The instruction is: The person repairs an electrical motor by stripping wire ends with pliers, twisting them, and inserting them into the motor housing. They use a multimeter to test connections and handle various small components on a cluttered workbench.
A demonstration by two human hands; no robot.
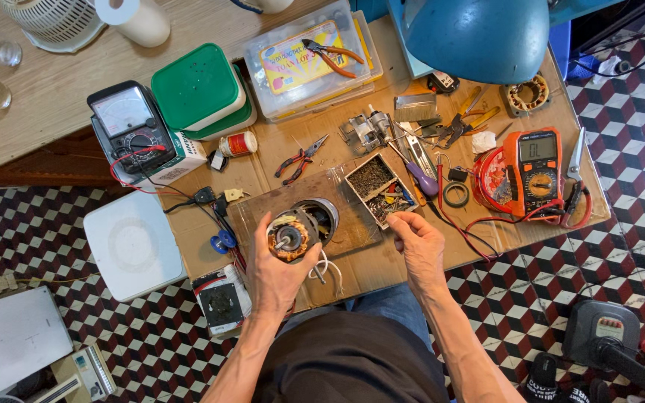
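Left hand (274, 272) wrapped around the near end of a small electric motor (298, 230), fingers curled up both sides of its copper-wound core, shaft end facing up. Right hand (417, 246) held at three o'clock from the motor, well clear of it, fingertips pressed together near the corner of a small parts tray; whether anything was pinched there could not be told. Motor rested on a brown cardboard sheet (345, 224) over the tabletop (39, 97), white leads (322, 267) trailing toward six o'clock.

At one o'clock from the motor, the open parts tray (376, 188), split in two: one compartment full of dark screws, the other holding mixed small parts with bits of blue and orange. Just beyond, at two o'clock, a purple-handled screwdriver (421, 176) and a roll of black tape (455, 195). Farther at three o'clock, an orange digital multimeter (537, 170) with red leads curling across the cardboard.

At twelve o'clock, red-handled pliers (300, 159); beyond them a clear plastic box (309, 61) with a colourful card inside and orange-handled cutters lying on its lid. At eleven o'clock, green-lidded tubs (197, 89), stacked, contents hidden. At ten o'clock, a black analogue meter (130, 125).
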